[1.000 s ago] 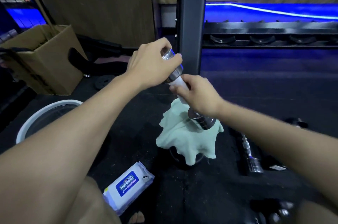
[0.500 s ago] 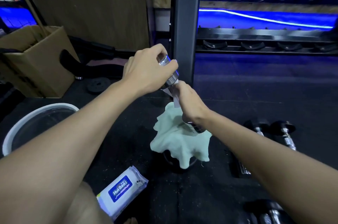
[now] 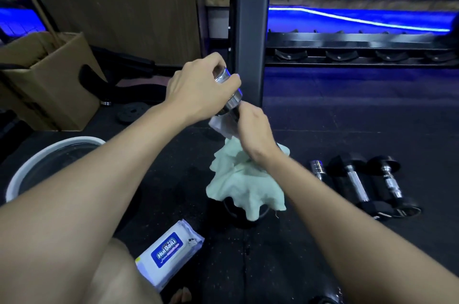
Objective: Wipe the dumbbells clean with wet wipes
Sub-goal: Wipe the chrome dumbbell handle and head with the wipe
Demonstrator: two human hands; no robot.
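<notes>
I hold a chrome dumbbell (image 3: 232, 95) tilted in mid air above a pale green towel (image 3: 244, 184). My left hand (image 3: 201, 91) grips its upper chrome end. My right hand (image 3: 253, 129) is wrapped round the handle with a white wet wipe (image 3: 219, 127) pressed between palm and metal; the lower end is hidden behind that hand. A pack of wet wipes (image 3: 169, 252) with a blue label lies on the floor near my knee.
Black rubber floor. Three other dumbbells (image 3: 355, 183) lie at the right. A white-rimmed basin (image 3: 37, 162) sits at the left, a cardboard box (image 3: 47, 80) behind it. A dark steel rack post (image 3: 250, 30) stands just past my hands.
My right hand has slid up the handle with the wipe, from the lower end toward the upper end. The view has tilted and more dumbbells at the right have come into sight.
</notes>
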